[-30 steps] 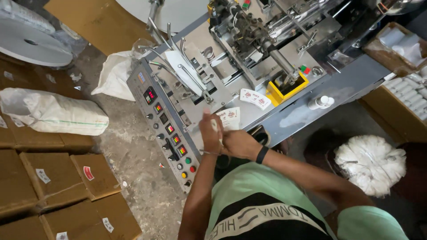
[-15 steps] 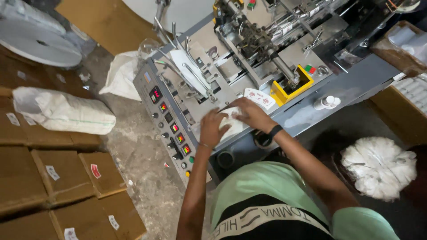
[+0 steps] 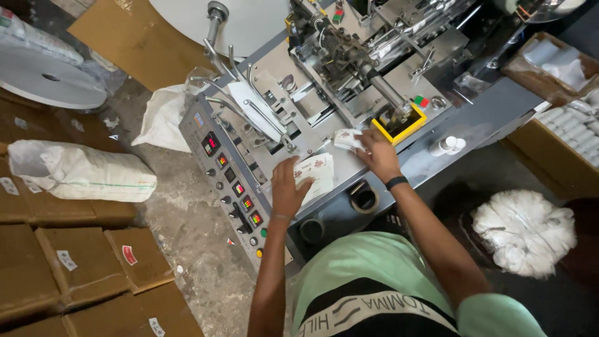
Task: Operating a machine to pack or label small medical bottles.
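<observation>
Left hand [image 3: 288, 187] pinches a stack of printed sachets [image 3: 317, 173] at the packing machine's [image 3: 349, 81] front edge; right hand [image 3: 378, 155] grabs more sachets [image 3: 347, 140] beside the yellow chute [image 3: 399, 128], so collecting's only partway.

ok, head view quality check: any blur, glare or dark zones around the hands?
Head view: the left hand on the stack of white printed packets and the right hand by the yellow open-topped box are sharp, with no motion blur; the grey metal machine top is evenly lit without harsh glare; the floor at lower right falls into deep shadow.
</observation>
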